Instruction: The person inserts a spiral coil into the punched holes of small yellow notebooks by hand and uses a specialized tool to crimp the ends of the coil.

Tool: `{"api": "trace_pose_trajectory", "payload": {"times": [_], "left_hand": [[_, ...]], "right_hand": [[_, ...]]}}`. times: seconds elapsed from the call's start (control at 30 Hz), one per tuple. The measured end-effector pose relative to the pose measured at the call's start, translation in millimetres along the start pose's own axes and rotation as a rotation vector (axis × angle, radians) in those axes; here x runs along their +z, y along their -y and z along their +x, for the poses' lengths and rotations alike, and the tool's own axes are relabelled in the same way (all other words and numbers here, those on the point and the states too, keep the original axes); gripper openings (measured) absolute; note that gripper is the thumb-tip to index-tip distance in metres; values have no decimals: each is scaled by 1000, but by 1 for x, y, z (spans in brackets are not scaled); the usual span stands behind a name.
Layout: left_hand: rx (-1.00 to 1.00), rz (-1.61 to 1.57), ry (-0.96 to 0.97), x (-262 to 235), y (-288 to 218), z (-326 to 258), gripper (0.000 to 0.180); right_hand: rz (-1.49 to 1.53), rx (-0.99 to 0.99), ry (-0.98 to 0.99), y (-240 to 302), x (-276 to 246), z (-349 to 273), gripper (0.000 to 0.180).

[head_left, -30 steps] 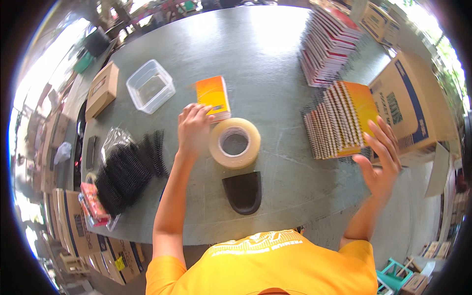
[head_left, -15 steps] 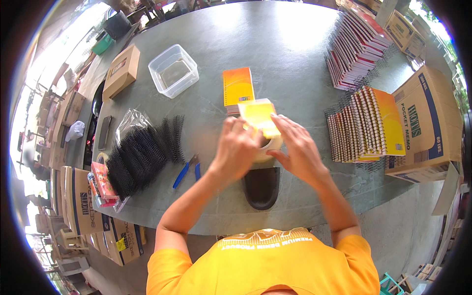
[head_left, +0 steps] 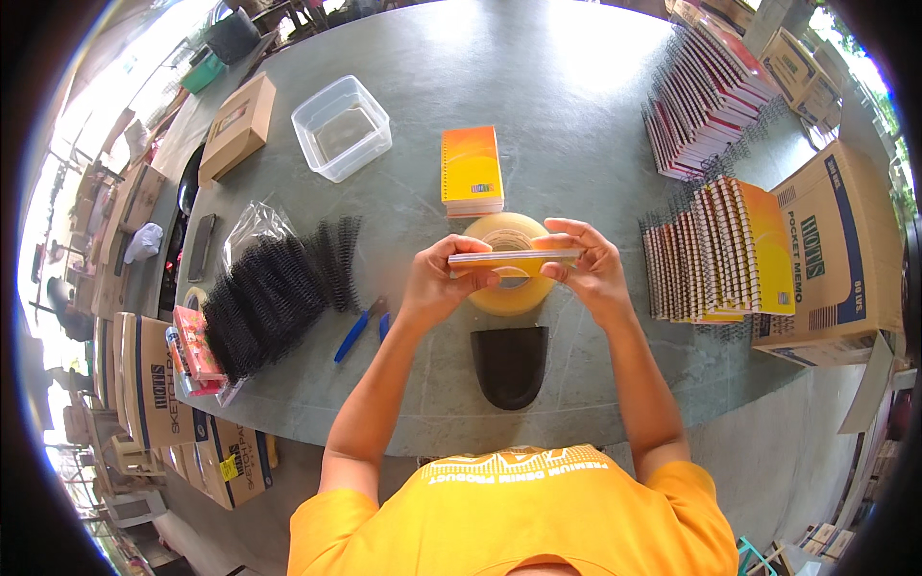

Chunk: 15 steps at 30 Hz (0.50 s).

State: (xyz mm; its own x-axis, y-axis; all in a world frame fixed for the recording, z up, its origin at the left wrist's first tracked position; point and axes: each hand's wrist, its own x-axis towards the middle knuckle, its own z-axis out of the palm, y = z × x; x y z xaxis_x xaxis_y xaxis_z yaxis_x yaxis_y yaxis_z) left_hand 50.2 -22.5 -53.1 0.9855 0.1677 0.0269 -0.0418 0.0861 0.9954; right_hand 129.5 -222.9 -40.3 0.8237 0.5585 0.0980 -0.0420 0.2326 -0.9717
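Between my two hands a small notebook (head_left: 514, 257) is held edge-on, so its page edges and a strip of yellow cover show. My left hand (head_left: 444, 280) pinches its left end between thumb and fingers. At the right end my right hand (head_left: 589, 272) grips it the same way. Under the notebook lies a large roll of clear yellowish tape (head_left: 507, 300) on the table. Just beyond it rests a short stack of orange-yellow notebooks (head_left: 472, 171). Nearer to me is a dark rounded pad (head_left: 511, 368) with a straight far edge.
Black spiral binding coils (head_left: 269, 307) pile up at the left, beside blue-handled pliers (head_left: 357, 334). A clear plastic tub (head_left: 342, 130) stands farther back. At the right are stacks of spiral-bound notebooks (head_left: 711, 252), red-edged ones (head_left: 706, 110) and a cardboard box (head_left: 836, 250).
The notebook has been tilted from showing its yellow cover to edge-on. My hands have spread to its two ends, and the tape roll beneath is now more exposed.
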Motion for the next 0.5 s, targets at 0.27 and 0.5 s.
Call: {"api": "trace_pose_trajectory", "payload": {"times": [0.27, 0.5], "left_hand": [[70, 104, 3, 12, 20, 0, 15], [290, 455, 79, -5, 6, -3, 21]], "right_hand": [[-256, -28, -18, -18, 6, 2, 42], [-1185, -730, 1, 27, 57, -5, 31]]}}
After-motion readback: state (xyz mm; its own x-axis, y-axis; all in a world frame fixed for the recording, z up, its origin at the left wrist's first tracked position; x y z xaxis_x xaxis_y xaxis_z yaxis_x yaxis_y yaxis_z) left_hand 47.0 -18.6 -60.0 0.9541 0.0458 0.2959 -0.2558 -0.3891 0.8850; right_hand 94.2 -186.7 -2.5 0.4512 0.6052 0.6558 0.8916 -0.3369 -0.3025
